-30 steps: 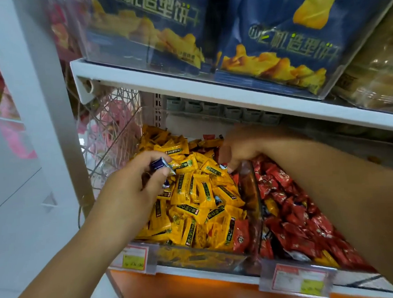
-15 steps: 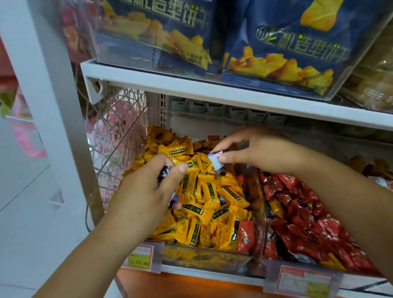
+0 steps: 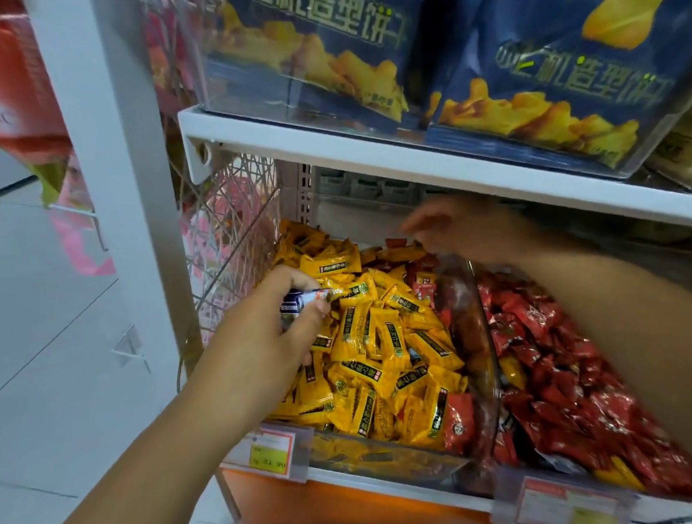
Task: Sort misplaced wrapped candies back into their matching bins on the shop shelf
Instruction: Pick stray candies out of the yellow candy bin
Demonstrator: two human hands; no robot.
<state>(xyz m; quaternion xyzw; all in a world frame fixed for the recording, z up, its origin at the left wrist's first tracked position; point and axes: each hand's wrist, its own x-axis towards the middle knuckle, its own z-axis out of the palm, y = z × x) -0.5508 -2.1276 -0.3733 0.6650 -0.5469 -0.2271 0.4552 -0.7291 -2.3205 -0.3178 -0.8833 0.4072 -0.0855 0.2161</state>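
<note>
Several small blue-and-white candies (image 3: 298,301) sit bunched in the left hand (image 3: 276,339), whose grip pinches them between thumb and curled fingers just above the left edge of the yellow candies (image 3: 381,340). They match neither pile here, so they look like strays meant for some other bin. One red candy (image 3: 459,421) lies at the front corner of the yellow bin (image 3: 380,452), against the clear divider (image 3: 474,335), and a yellow one (image 3: 513,373) shows among the red candies (image 3: 564,349) beyond it.

The right hand (image 3: 460,230) hangs over the back of the divider, under the white shelf (image 3: 369,147). It is blurred, so I cannot tell whether its grip is spread or pinching anything.

Trouble would likely come from the full left hand. The wrappers look slick, and taking one more could let a piece slip back into the heap and slide out of sight, or drop past the wire basket (image 3: 233,236) to the floor. Rummaging at the heaped back could also push candies across the divider.
</note>
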